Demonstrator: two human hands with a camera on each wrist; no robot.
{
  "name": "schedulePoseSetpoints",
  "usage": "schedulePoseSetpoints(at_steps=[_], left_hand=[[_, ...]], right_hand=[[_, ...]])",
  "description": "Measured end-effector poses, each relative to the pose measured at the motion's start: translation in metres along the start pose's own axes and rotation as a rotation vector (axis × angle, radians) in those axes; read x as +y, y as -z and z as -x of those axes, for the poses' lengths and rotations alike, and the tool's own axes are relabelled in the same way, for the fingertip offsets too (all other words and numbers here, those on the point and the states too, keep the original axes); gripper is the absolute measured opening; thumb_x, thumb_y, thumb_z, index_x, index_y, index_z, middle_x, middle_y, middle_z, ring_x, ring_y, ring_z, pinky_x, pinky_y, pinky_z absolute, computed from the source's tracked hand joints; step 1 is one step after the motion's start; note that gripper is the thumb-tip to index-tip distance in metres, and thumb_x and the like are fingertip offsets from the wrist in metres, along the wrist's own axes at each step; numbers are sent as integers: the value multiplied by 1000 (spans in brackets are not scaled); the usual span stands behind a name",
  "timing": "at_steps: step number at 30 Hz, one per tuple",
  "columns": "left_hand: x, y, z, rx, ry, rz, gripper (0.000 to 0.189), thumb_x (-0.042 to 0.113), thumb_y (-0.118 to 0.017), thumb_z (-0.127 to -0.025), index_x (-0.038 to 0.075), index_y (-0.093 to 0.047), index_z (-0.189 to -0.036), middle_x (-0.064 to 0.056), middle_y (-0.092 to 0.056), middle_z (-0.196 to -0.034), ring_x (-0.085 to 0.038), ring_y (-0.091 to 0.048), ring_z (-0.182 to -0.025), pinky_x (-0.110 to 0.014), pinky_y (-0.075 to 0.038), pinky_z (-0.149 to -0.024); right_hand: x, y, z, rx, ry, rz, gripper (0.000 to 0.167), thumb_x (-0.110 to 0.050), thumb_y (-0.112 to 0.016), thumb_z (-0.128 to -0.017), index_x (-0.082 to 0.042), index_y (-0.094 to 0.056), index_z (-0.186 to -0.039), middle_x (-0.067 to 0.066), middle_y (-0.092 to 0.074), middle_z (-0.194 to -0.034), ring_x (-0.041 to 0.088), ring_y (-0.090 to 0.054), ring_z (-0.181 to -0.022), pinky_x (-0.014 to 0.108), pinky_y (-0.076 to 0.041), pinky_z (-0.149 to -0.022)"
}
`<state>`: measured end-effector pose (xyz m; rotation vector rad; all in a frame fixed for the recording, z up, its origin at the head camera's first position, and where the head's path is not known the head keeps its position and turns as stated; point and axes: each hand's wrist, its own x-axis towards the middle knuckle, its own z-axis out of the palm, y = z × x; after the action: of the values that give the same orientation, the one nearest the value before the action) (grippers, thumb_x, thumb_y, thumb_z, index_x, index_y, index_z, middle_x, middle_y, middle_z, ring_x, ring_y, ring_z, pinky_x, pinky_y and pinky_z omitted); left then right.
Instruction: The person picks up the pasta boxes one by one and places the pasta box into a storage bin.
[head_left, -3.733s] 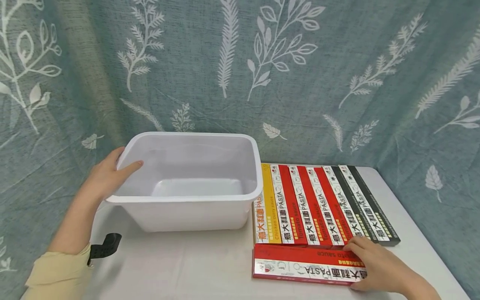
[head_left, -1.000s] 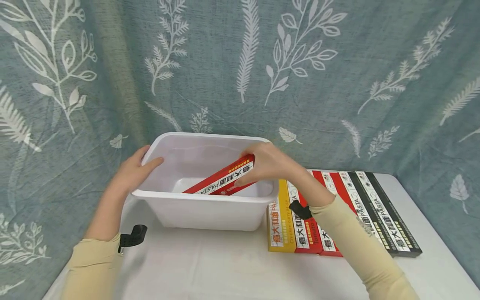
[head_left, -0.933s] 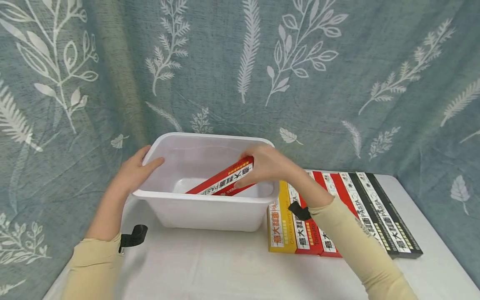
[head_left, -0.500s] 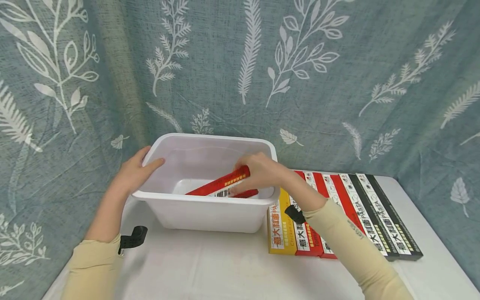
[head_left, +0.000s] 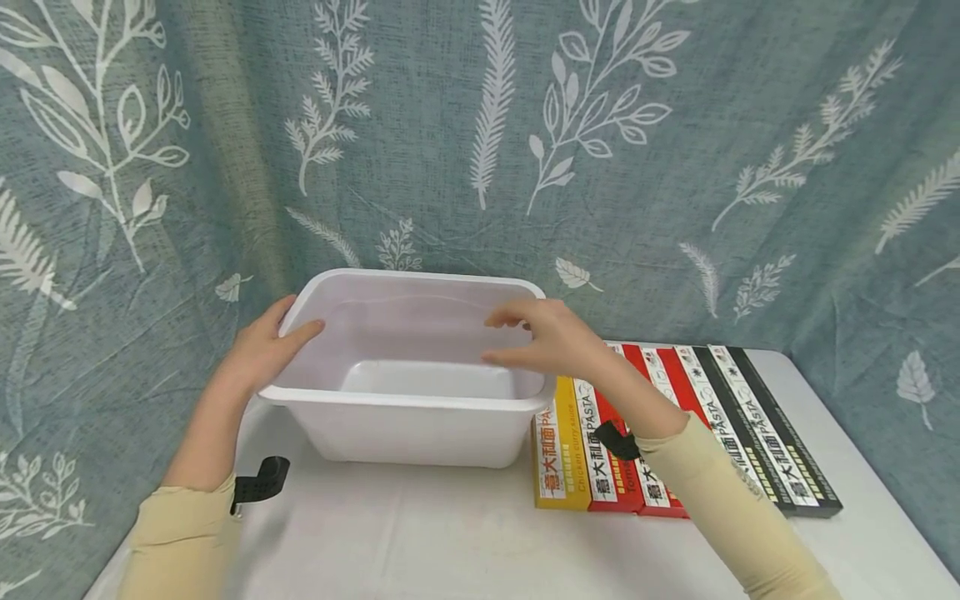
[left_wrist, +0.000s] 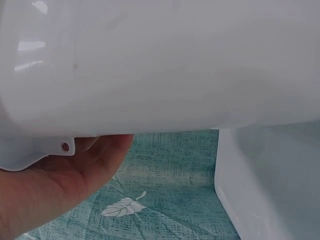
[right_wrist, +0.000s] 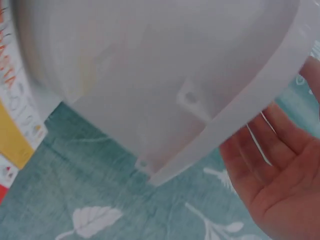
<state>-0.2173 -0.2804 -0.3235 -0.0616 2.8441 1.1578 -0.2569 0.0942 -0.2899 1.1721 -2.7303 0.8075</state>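
So my left hand [head_left: 258,350] has a hold of the tub [head_left: 405,429] by its left end, thumb hooked over the rim onto the inside, fingers around the outside. The left wrist view shows those fingers tucked up against the tub just under the lip, tips out of sight.

My right hand [head_left: 555,337] is over the tub's other end, thumb and fingers spread wide apart with just air between them. The tub sits upright between my two hands, and I can see part of its white floor; the near wall hides the rest, so can't tell what's down there.

Just right of the tub, under and past my right forearm, there's a row of pasta boxes lying flat side by side. The yellow box [head_left: 573,467] is closest to the tub, then come the red boxes [head_left: 618,479], partly covered by my arm, and two black boxes [head_left: 813,475] at the end farthest from my hands.

I've got a black strap [head_left: 262,481] on each wrist and pale yellow sleeves [head_left: 183,525]. Below it all is a white table [head_left: 420,542], and beyond my hands hangs a blue-green curtain [head_left: 420,167] with white leaf prints.
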Motion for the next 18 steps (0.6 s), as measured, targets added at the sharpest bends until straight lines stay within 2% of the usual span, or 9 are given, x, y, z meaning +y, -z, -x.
schedulePoseSetpoints(at_steps=[6, 9, 13, 18], left_hand=[[0, 0, 0, 2, 1, -8, 89, 57, -39, -99, 0, 1, -155, -37, -17, -152, -58, -29, -131, -71, -36, -94], [0, 0, 0, 8, -2, -20, 88, 56, -39, -100, 0, 0, -155, -37, -17, -152, -58, -28, -131, -71, -35, -95], [1, -1, 0, 33, -29, -38, 85, 53, -40, -101, 0, -1, -155, -37, -16, -152, -59, -24, -134, -72, -30, -97], [2, -3, 0, 74, -110, -67, 79, 47, -43, -102, 1, -7, -156, -33, -13, -155, -56, -15, -138, -74, -20, -101]], right_hand=[[9, 13, 26, 175, -66, -77, 39, -30, -79, -83, -16, -69, -118, -3, -68, -114, 18, -61, -107, 36, -52, -90], [14, 20, 42, 237, -121, -97, 41, -31, -79, -84, -16, -68, -120, -2, -67, -117, 19, -61, -110, 36, -51, -92], [24, 25, 64, 266, -187, -84, 45, -35, -78, -84, -17, -66, -123, -2, -65, -120, 21, -60, -112, 39, -51, -93], [44, 25, 95, 254, -262, -62, 48, -37, -77, -84, -15, -64, -125, 1, -64, -122, 25, -59, -112, 43, -50, -93]])
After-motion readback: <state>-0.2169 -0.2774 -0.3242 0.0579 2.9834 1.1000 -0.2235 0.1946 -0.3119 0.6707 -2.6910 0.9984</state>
